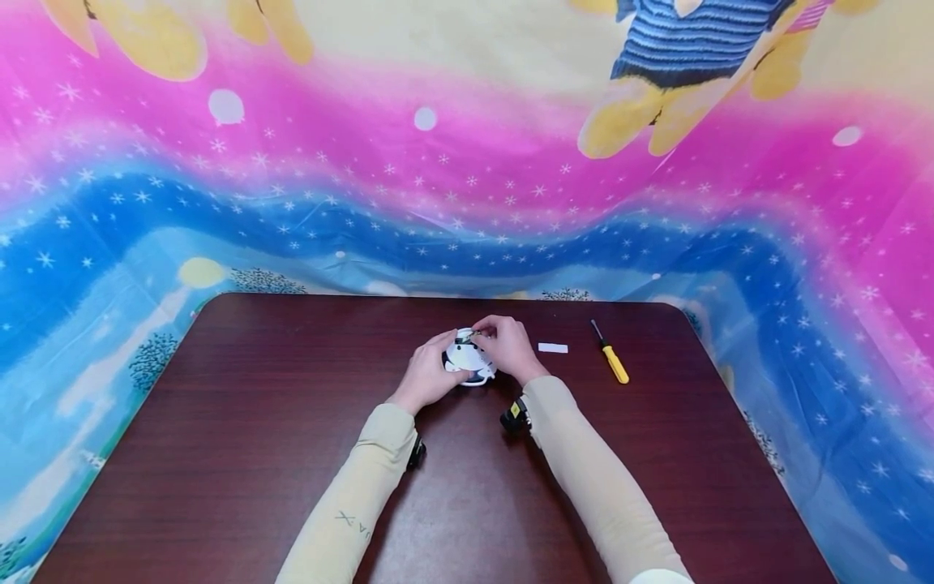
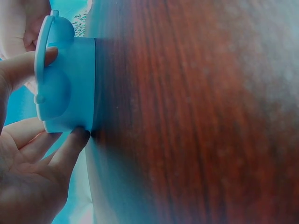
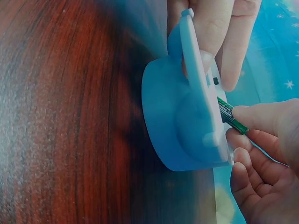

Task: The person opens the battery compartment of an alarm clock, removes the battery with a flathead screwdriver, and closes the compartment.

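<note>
A white rounded device (image 1: pixel 464 357) with two domed bumps and a thin rim lies on the table, looking bluish in both wrist views. My left hand (image 1: pixel 429 375) grips it from the left, with the thumb on the near side and fingers round the far side. At its upper face my right hand (image 1: pixel 509 349) pinches a green battery (image 3: pixel 235 120) between thumb and forefinger. The battery slants, its inner end at the opening in the device (image 3: pixel 161 107). The inside of that opening is mostly hidden by fingers and rim.
A small white rectangular piece (image 1: pixel 552 348) lies just right of my right hand. Farther right is a screwdriver (image 1: pixel 615 365) with a yellow handle, its shaft pointing away. The dark wooden table (image 1: pixel 292 422) meets a colourful printed cloth (image 1: pixel 438 203) at its far edge.
</note>
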Action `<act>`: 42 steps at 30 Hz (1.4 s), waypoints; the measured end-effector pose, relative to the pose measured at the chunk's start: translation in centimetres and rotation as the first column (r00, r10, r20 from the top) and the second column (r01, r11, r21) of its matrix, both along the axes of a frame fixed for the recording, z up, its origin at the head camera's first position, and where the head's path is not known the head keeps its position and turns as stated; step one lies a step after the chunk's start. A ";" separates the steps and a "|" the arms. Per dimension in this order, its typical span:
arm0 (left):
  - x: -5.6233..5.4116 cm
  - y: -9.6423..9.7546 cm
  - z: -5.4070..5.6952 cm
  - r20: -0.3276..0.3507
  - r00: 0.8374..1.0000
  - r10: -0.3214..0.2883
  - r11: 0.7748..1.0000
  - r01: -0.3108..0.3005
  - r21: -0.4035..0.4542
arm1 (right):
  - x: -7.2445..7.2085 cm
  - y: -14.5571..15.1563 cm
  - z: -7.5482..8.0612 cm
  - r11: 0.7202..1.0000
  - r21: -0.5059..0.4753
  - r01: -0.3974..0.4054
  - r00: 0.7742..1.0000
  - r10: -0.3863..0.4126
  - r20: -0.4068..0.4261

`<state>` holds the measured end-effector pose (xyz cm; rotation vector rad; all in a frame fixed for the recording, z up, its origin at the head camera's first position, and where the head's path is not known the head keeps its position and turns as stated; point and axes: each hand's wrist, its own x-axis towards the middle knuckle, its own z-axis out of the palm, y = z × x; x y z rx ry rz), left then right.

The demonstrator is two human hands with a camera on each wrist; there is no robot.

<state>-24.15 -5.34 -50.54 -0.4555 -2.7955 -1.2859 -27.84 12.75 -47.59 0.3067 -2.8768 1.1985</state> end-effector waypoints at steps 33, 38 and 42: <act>-0.1 0.1 -0.1 -0.015 1.000 0.005 1.000 -0.005 -0.004 | 0.0 1.7 0.6 0.992 -0.125 0.027 0.998 -0.019 0.064; -0.1 0.1 0.0 -0.014 1.000 0.007 1.000 -0.007 0.000 | 0.0 2.1 0.6 0.990 -0.139 0.039 0.997 -0.029 0.067; 0.0 0.1 0.1 -0.009 1.000 0.011 1.000 -0.011 -0.002 | 0.0 2.6 0.5 0.988 -0.147 0.039 0.998 -0.030 0.061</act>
